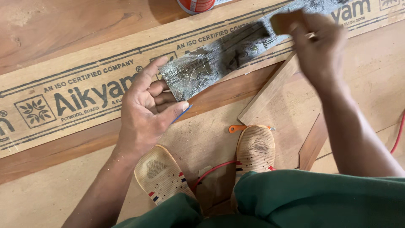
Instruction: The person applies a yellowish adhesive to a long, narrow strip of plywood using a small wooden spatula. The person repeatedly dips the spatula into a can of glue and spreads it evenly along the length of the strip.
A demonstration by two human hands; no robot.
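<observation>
1. The left hand (147, 107), mid frame, is pressing its fingers on the near end of a grey, glue-wet strip (219, 59).
2. The right hand (314, 44), upper right, is closing on a small brown block (286, 21) and rubbing it on the strip.
3. The strip is lying slanted on a printed board (76, 90). It looks thin, bendy and sticky, so dry edges are best for holding.
4. A red can (196, 5) is peeking in up top; I cannot tell what is inside.

Left hand (147, 107) splayed, right hand (314, 46) clenched
</observation>
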